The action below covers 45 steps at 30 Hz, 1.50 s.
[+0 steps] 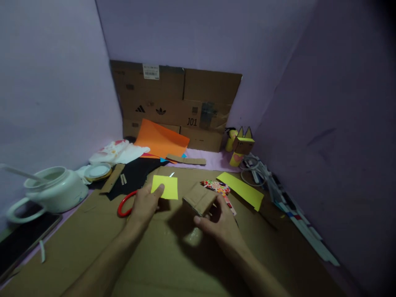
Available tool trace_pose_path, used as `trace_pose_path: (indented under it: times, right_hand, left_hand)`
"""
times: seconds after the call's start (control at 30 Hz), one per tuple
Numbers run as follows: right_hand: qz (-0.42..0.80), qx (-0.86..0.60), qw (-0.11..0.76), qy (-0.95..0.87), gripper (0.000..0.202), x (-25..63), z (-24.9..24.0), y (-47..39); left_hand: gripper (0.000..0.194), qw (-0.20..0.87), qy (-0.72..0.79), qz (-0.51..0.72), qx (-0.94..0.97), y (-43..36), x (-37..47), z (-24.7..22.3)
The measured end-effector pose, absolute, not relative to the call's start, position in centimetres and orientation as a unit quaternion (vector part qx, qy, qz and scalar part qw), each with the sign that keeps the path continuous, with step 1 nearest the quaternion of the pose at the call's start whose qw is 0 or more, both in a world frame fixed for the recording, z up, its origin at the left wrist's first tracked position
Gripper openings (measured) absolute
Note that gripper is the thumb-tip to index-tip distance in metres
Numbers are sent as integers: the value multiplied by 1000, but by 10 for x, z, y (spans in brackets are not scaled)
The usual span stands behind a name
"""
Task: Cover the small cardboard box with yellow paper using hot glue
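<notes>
Between thumb and fingers, my left hand (145, 203) pinches a small yellow paper square (168, 187) by its left edge. My right hand (221, 220) grips a small cardboard box (199, 198) by its right and near sides, tilted above the cardboard work surface (154, 255). The paper and the box are apart. Red-handled scissors (123, 205) lie beside my left hand, their tip showing behind the yellow paper. Behind my right hand lies a colourful patterned item (216, 186), and a longer yellow paper strip (243, 192) rests to its right.
A white pot (55, 189) with a handle sticking out stands at the left, by a dark phone-like slab (27, 235). Orange paper (163, 138) leans at the back near a large cardboard panel (173, 95). A cardboard figure with pointed ears (243, 146) stands back right.
</notes>
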State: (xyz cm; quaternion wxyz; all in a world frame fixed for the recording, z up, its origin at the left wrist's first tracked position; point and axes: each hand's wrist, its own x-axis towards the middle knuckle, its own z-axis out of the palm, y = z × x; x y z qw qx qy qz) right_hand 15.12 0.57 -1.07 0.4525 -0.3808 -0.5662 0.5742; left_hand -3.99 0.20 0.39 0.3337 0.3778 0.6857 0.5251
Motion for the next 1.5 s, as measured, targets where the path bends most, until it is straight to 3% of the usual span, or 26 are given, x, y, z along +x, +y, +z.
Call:
trace_pose_path:
  times: [0.07, 0.17, 0.37, 0.47, 0.6, 0.67, 0.77, 0.87, 1.07, 1.33, 1.5]
  right_hand:
    - [580, -373, 467, -553, 47, 152, -7, 5]
    - [577, -364, 483, -548, 44, 151, 0, 2]
    - [527, -415, 499, -550, 53, 140, -4, -9]
    - [521, -366, 477, -605, 53, 142, -7, -8]
    - [352, -438, 468, -682, 23, 167, 2, 9]
    - [248, -536, 436, -679, 27, 184, 7, 23]
    - [203, -665, 261, -670, 41, 203, 7, 40]
    - [220, -683, 185, -671, 37, 207, 1, 48]
    - [333, -657, 273, -619, 23, 199, -9, 53]
    - [563, -469, 461, -500, 45, 187, -5, 36]
    - [732, -372, 444, -358, 31, 185, -1, 36]
  left_hand:
    - [32, 265, 708, 532, 381, 3, -47, 7]
    - [47, 167, 690, 527, 467, -8, -40, 15]
    - [78, 325, 566, 436, 620, -34, 7, 9]
    - [72, 337, 560, 466, 596, -30, 10, 4]
    - [56, 289, 571, 504, 580, -20, -6, 5]
    - [57, 254, 577, 502, 592, -18, -12, 6]
    - [58, 248, 583, 495, 595, -19, -14, 5]
    - [59, 272, 579, 501, 583, -20, -11, 5]
    - [58, 275, 581, 508, 574, -19, -12, 3]
    - [58, 245, 591, 501, 583, -14, -15, 0]
    - [59, 257, 595, 493, 580, -13, -17, -1]
